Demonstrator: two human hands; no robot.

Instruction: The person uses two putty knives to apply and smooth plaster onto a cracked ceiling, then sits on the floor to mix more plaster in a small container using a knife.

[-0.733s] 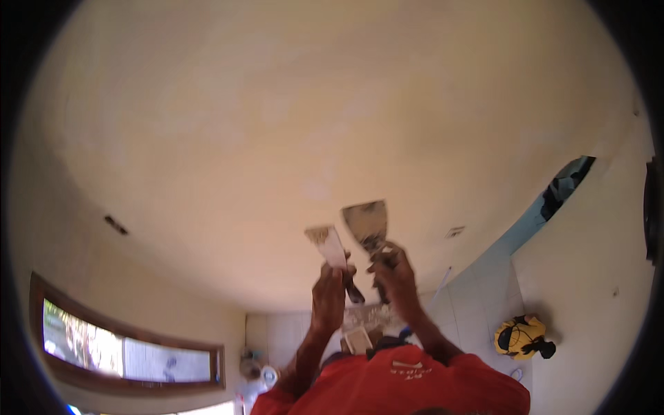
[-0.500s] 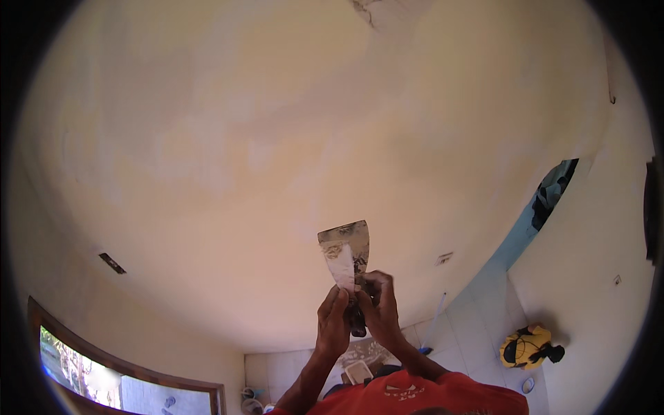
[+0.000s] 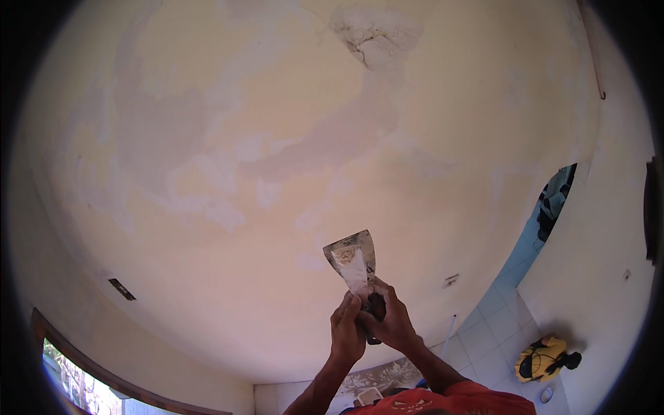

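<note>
A wide putty knife (image 3: 366, 243) with a smeared metal blade stands up in front of the wall, its dark handle in my right hand (image 3: 395, 319). Over its face lies a narrower blade (image 3: 355, 272) coated in pale filler. My left hand (image 3: 347, 333) is closed around the lower end of that narrower blade, thumb on top. Both hands meet at the handles, and the fingers partly hide them. Beyond the blades stretches a cream wall (image 3: 277, 228) with greyish and whitish patches.
A rough, cracked patch (image 3: 379, 34) marks the wall high up. Recessed boxes (image 3: 122, 289) sit lower down. At left is a wood-framed window (image 3: 76, 377); at right, a doorway opening (image 3: 553, 200). A person in yellow (image 3: 544, 359) is low at right, near a pale container (image 3: 369, 396) by my body.
The view has tilted upward, bringing more of the cracked patch into sight. My hands and the blades sit slightly lower and further right, still held together.
</note>
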